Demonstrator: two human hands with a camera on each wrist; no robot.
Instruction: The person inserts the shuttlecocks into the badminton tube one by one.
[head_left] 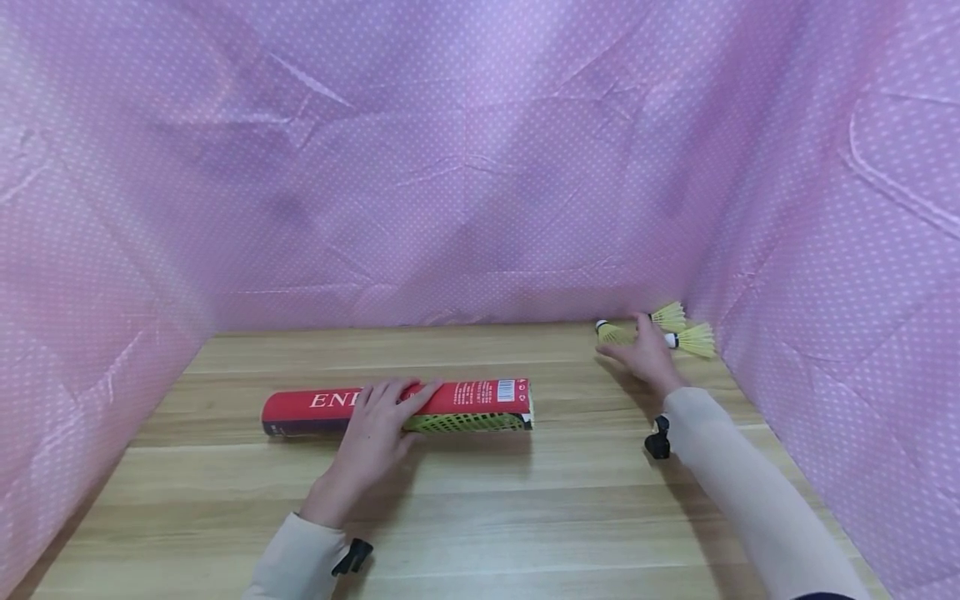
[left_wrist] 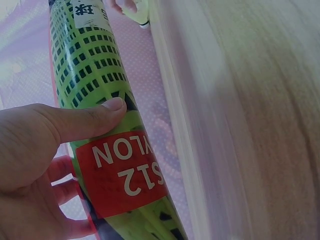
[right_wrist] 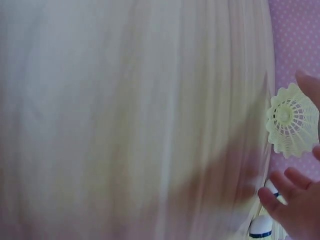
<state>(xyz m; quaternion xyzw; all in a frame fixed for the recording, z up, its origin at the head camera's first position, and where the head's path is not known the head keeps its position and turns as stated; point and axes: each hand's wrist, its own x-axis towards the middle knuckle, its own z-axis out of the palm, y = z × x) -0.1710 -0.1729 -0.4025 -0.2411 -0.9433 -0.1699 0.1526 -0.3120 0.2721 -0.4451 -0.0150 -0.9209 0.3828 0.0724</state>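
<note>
My left hand (head_left: 378,429) holds a red shuttlecock tube (head_left: 457,396) around its middle. In the left wrist view its thumb lies across the clear side, where yellow-green shuttlecock skirts show inside the tube (left_wrist: 92,65). Over at the back right, my right hand (head_left: 647,354) is spread around a yellow shuttlecock (head_left: 613,333) with a white cork. In the right wrist view that shuttlecock (right_wrist: 292,120) shows its open skirt between the thumb and the parted fingers; whether a fingertip touches it is hard to tell.
Two more yellow shuttlecocks, one farther back (head_left: 669,317) and one nearer (head_left: 693,340), lie just right of the right hand. Pink dotted cloth (head_left: 465,208) walls the wooden table (head_left: 510,517) at the back and both sides.
</note>
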